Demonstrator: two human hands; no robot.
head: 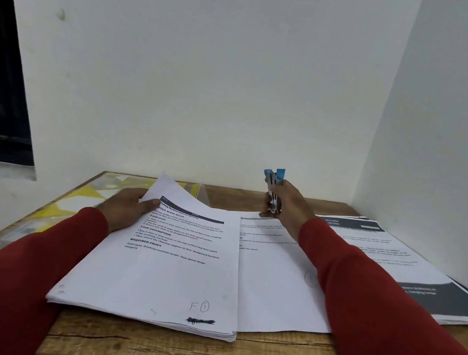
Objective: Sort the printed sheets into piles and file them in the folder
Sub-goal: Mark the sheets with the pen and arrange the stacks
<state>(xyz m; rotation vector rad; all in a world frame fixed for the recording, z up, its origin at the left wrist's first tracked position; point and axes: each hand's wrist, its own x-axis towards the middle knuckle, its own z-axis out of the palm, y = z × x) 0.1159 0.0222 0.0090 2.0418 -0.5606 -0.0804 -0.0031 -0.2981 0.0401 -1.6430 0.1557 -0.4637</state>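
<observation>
the person's left hand (128, 207) is gripping the far left corner of a thick stack of white printed sheets (158, 272) lying on the brown wooden worktop (185, 349), thumb on top and the upper pages curling up. the right hand (286, 205) is clenching around a blue and silver metal stapler (273, 187), holding it upright above a second pile of white sheets (275, 280) just beside the first. a third pile with dark grey banners (423, 284) is lying at the right, and a clear plastic folder with yellow patterning (70, 207) is lying at the left.
</observation>
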